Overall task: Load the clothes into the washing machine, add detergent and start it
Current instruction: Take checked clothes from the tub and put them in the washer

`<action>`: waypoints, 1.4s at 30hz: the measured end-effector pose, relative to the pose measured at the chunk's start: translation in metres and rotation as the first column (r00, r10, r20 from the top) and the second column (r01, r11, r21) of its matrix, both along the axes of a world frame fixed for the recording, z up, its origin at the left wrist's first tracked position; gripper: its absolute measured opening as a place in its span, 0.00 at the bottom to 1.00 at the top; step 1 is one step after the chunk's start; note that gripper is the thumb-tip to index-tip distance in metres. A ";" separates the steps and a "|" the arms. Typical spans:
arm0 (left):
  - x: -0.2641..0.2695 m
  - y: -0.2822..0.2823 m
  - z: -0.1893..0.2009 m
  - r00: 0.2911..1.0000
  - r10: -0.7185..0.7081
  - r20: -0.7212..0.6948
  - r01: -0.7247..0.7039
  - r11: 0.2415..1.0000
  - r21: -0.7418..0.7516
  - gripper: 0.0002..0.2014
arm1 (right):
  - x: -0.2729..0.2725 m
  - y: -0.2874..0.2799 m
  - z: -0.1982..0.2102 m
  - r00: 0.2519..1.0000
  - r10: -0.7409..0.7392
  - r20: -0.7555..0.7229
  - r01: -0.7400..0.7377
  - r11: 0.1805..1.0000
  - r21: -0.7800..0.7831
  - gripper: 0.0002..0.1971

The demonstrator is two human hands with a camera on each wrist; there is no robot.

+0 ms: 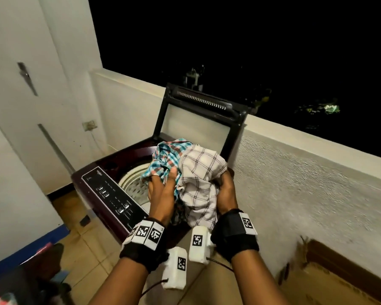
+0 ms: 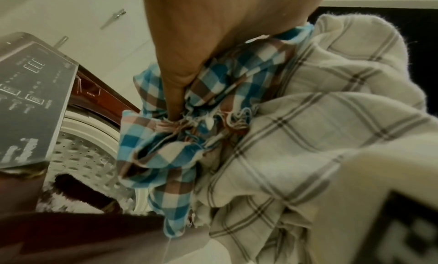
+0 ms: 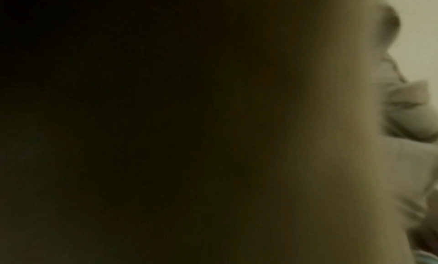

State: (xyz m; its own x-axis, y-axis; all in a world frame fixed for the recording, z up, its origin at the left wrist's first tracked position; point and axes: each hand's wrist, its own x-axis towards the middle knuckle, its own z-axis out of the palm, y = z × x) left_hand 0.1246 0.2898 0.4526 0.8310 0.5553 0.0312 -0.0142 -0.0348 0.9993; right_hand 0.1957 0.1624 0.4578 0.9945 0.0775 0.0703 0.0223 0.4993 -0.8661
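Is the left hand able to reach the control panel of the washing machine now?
Probably not yet: the left hand grips the bundle of clothes. The control panel lies uncovered just beside it.

Left hand and right hand: bare, forearms unsleeved. Each wrist: black fabric wrist strap carrying white square-coded marker tags. Beneath each wrist: white boxy camera housing, one coded tag apiece, thin dark cable trailing.
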 end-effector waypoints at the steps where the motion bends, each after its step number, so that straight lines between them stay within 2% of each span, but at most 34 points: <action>1: 0.006 0.009 0.003 1.000 0.020 -0.008 -0.020 1.000 -0.003 0.51 | 0.007 0.009 0.001 0.999 -0.038 -0.010 0.038 0.999 -0.016 0.25; 2: 0.017 0.023 0.005 0.999 0.040 -0.014 -0.040 0.999 0.001 0.53 | 0.012 0.022 0.010 0.995 -0.098 -0.004 0.098 0.994 -0.055 0.29; 3: 0.025 0.034 0.008 0.998 0.055 -0.033 -0.054 0.998 0.015 0.54 | 0.022 0.033 0.009 0.996 -0.089 -0.001 0.088 0.991 -0.104 0.35; 5: 0.047 0.064 0.012 0.996 0.057 -0.072 -0.055 0.998 0.031 0.55 | 0.039 0.061 0.012 0.997 0.065 -0.033 -0.069 0.989 -0.129 0.42; 6: 0.056 0.077 0.012 0.995 0.050 -0.090 -0.047 0.998 0.034 0.55 | 0.045 0.072 0.009 0.993 0.115 -0.004 -0.114 0.984 -0.134 0.44; 9: 0.087 0.118 0.010 0.986 -0.019 -0.168 0.030 0.997 0.065 0.52 | 0.076 0.114 0.004 0.980 0.199 -0.020 -0.199 0.965 -0.171 0.54; 11: 0.106 0.146 0.002 0.976 -0.071 -0.204 0.090 0.993 0.083 0.57 | 0.095 0.141 -0.004 0.977 0.211 -0.035 -0.213 0.950 -0.229 0.59; 13: 0.128 0.171 -0.012 0.963 -0.121 -0.240 0.141 0.988 0.069 0.61 | 0.114 0.161 -0.018 0.982 0.184 -0.053 -0.191 0.934 -0.301 0.56; 16: 0.154 0.197 -0.040 0.907 -0.214 -0.362 0.240 0.970 0.027 0.60 | 0.133 0.180 -0.038 0.987 0.121 -0.108 -0.154 0.910 -0.385 0.47; 20: 0.180 0.210 -0.069 0.834 -0.216 -0.508 0.276 0.960 0.045 0.63 | 0.156 0.199 -0.075 0.978 0.028 -0.207 -0.117 0.893 -0.434 0.36; 25: 0.205 0.211 -0.105 0.732 -0.219 -0.645 0.302 0.953 0.019 0.55 | 0.183 0.209 -0.127 0.934 -0.015 -0.357 -0.153 0.886 -0.438 0.24; 27: 0.222 0.210 -0.127 0.681 -0.166 -0.713 0.280 0.959 0.044 0.56 | 0.197 0.211 -0.146 0.915 -0.010 -0.403 -0.188 0.873 -0.450 0.25; 30: 0.247 0.210 -0.165 0.569 -0.130 -0.812 0.327 0.942 0.079 0.62 | 0.219 0.213 -0.183 0.864 -0.019 -0.502 -0.252 0.848 -0.466 0.31; 33: 0.273 0.209 -0.201 0.478 -0.105 -0.872 0.452 0.881 0.142 0.65 | 0.242 0.213 -0.228 0.771 -0.065 -0.634 -0.315 0.826 -0.467 0.40; 35: 0.289 0.209 -0.223 0.417 -0.093 -0.904 0.545 0.822 0.167 0.64 | 0.258 0.210 -0.266 0.736 -0.121 -0.666 -0.331 0.794 -0.510 0.47; 36: 0.297 0.210 -0.232 0.386 -0.094 -0.918 0.594 0.787 0.169 0.62 | 0.262 0.211 -0.268 0.755 -0.130 -0.643 -0.330 0.772 -0.544 0.48; 38: 0.308 0.215 -0.258 0.338 -0.082 -0.938 0.674 0.716 0.181 0.56 | 0.270 0.213 -0.292 0.806 -0.118 -0.580 -0.328 0.726 -0.604 0.41; 40: 0.314 0.222 -0.290 0.356 -0.048 -0.933 0.706 0.668 0.235 0.54 | 0.276 0.216 -0.322 0.832 -0.118 -0.542 -0.308 0.714 -0.629 0.35; 42: 0.320 0.229 -0.316 0.402 0.000 -0.916 0.677 0.674 0.297 0.51 | 0.283 0.217 -0.355 0.865 -0.175 -0.471 -0.253 0.658 -0.709 0.33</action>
State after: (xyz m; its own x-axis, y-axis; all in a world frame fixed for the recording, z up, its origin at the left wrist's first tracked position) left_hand 0.4450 0.5188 0.1366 0.7290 0.3512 -0.5876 0.5873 -0.7619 0.2731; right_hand 0.4789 0.3797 0.1031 0.8710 -0.0715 -0.4861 -0.4827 -0.3095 -0.8193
